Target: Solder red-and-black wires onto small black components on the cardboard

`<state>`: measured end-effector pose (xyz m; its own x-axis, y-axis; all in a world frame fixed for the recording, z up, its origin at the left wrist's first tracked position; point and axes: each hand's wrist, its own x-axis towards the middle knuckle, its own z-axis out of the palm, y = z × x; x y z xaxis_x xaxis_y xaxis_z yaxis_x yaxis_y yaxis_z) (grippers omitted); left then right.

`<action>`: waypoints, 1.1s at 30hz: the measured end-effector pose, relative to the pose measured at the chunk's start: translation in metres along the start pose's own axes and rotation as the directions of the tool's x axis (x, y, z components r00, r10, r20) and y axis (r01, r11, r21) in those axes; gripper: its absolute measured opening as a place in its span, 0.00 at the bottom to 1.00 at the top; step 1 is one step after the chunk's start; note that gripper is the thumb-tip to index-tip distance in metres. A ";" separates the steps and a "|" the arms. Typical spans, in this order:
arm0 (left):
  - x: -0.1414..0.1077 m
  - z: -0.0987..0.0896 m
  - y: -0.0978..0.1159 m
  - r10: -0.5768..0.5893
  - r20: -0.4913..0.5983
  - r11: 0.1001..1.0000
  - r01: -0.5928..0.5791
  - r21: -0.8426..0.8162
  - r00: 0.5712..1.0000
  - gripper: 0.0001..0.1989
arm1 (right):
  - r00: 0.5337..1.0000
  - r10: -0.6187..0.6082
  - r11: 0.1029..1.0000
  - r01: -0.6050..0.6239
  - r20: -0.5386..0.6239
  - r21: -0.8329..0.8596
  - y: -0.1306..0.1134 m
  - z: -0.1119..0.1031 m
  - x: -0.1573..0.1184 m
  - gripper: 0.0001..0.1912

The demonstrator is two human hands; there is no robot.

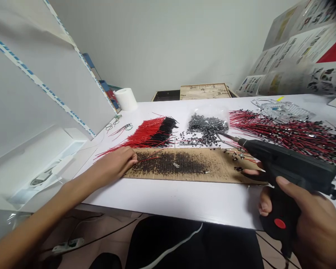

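My right hand point(310, 213) grips a black soldering gun point(285, 160) with a red button on its handle. Its metal tip points left, near a heap of small black and silver parts point(210, 136). On the left end of a scorched cardboard strip point(218, 168), my left hand point(126, 160) is closed, fingers pinched on thin red and black wires point(149, 158) that stick out to the right. A small metallic piece point(176, 164) lies on the cardboard's dark middle, and a dark wire with a small end part point(205, 172) lies to its right.
Behind the cardboard lie bundled red wires point(145, 130) with black ends. A clear bag point(208, 117) holds more small parts. Red and black wires with attached parts point(291, 134) are piled at right. A white paper roll point(126, 99) stands at back left, beside a white panel point(44, 67).
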<state>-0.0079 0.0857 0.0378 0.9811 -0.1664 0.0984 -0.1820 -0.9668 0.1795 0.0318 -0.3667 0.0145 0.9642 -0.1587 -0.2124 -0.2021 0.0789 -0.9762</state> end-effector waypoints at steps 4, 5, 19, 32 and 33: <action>0.000 0.001 0.001 -0.023 -0.014 1.000 0.023 0.013 1.000 0.21 | 1.000 0.004 1.000 -0.005 0.025 0.019 0.006 -0.006 0.009 0.34; -0.001 0.001 0.001 -0.029 -0.021 0.999 0.029 0.014 0.999 0.20 | 0.999 0.005 1.000 -0.006 0.032 0.027 0.008 -0.007 0.011 0.33; -0.010 -0.010 -0.009 -0.030 -0.050 0.997 0.027 -0.070 0.998 0.18 | 0.999 -0.010 1.000 0.009 0.050 0.029 0.008 -0.010 0.010 0.41; -0.013 -0.016 -0.002 -0.027 -0.132 0.997 0.017 -0.072 0.991 0.20 | 0.998 -0.010 0.999 0.008 0.067 0.031 0.006 -0.009 0.011 0.40; -0.013 -0.016 -0.001 -0.026 -0.138 0.997 0.015 -0.075 0.990 0.19 | 0.998 -0.006 1.000 0.004 0.064 0.031 0.007 -0.010 0.011 0.40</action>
<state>-0.0218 0.0925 0.0522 0.9670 -0.1130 0.2282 -0.1712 -0.9519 0.2542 0.0391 -0.3773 0.0054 0.9745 -0.0957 -0.2032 -0.1927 0.1087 -0.9752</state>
